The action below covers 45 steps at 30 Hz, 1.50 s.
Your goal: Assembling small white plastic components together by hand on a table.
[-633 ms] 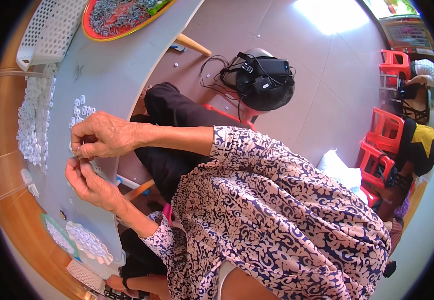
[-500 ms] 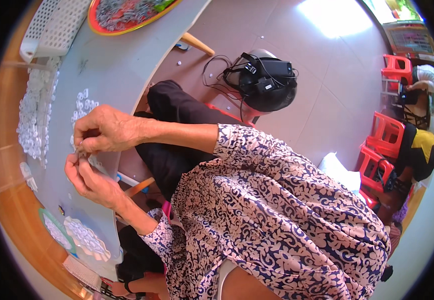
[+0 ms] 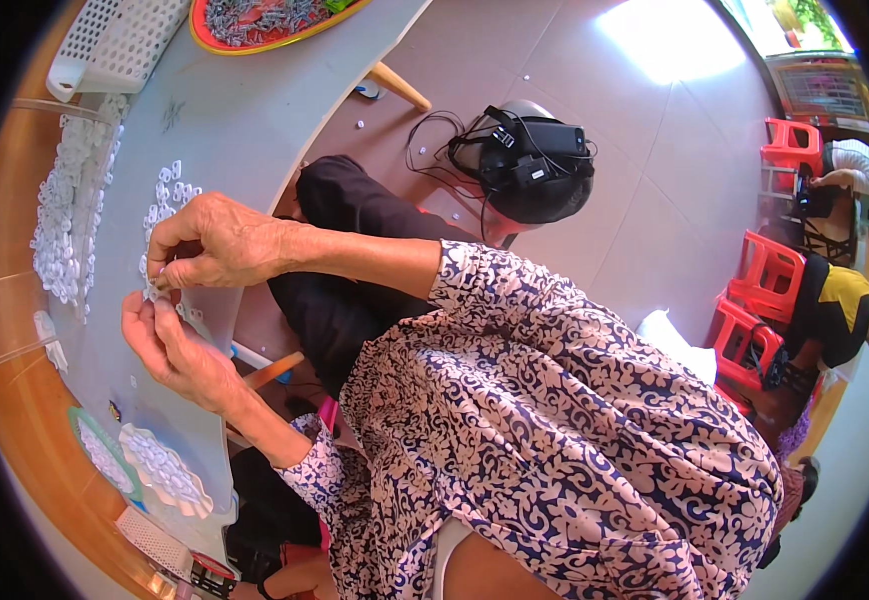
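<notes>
While the right hand (image 3: 230, 245) pinches thumb against forefinger, the left hand (image 3: 180, 352) curls its fingers just beside it, their tips nearly meeting above the grey table (image 3: 255, 110). Between those tips sits a small pale piece (image 3: 159, 287) (too tiny and half covered to make out its shape), gripped by the right; whether the left grips it too, I cannot tell. Next to the right hand's knuckles lie loose white pieces (image 3: 165, 194), and farther beyond both hands, away from the body, stretches a larger white heap (image 3: 60, 240). Well off to the right hand's side are a white perforated basket (image 3: 120, 45) and a red tray (image 3: 225, 47) of metal bits (image 3: 260, 20). On the left hand's other side rests a scalloped dish (image 3: 195, 509) of white pieces.
</notes>
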Tool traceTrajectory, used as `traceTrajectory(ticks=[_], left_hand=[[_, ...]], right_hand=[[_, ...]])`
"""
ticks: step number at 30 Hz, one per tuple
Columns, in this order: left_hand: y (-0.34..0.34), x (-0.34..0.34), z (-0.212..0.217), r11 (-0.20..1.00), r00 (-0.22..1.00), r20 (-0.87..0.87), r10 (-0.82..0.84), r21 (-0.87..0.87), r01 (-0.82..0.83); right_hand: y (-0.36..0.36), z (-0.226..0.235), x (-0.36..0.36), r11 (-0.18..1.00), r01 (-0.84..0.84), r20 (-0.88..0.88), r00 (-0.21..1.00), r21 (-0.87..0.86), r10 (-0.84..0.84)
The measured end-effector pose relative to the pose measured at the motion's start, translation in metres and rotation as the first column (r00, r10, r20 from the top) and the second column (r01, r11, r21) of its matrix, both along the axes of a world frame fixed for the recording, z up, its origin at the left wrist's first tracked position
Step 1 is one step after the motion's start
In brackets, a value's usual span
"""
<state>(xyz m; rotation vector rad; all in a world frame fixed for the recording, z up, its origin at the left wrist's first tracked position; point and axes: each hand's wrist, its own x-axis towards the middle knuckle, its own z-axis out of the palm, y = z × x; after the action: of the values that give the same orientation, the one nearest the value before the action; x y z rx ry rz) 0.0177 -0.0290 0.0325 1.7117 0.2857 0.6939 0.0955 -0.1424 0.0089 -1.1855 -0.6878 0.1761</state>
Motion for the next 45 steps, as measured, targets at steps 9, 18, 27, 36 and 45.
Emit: traceTrajectory(ticks=[9,18,27,36,45], left_hand=[[0.011,-0.006,0.005,0.992,0.987,-0.112,-0.115,-0.070,0.107],[0.014,-0.005,0.007,0.981,0.992,-0.120,-0.034,-0.192,0.010],[0.025,-0.003,0.005,0.886,0.980,0.095,-0.176,-0.418,0.200],[0.018,0.000,0.013,0.917,0.983,0.051,-0.177,-0.355,0.184],[0.020,0.000,0.011,0.933,0.982,0.049,-0.180,-0.309,0.187]], right_hand=[[0.001,0.004,-0.002,1.000,-0.028,-0.025,0.999,-0.001,0.028],[0.003,0.001,-0.003,0.995,0.001,-0.047,0.999,-0.098,-0.005],[0.002,0.009,-0.003,0.986,-0.112,-0.154,0.984,-0.124,0.093],[0.001,0.011,-0.003,0.987,-0.120,-0.168,0.981,-0.105,0.101],[0.003,0.005,-0.004,0.991,-0.087,-0.140,0.988,-0.098,0.073]])
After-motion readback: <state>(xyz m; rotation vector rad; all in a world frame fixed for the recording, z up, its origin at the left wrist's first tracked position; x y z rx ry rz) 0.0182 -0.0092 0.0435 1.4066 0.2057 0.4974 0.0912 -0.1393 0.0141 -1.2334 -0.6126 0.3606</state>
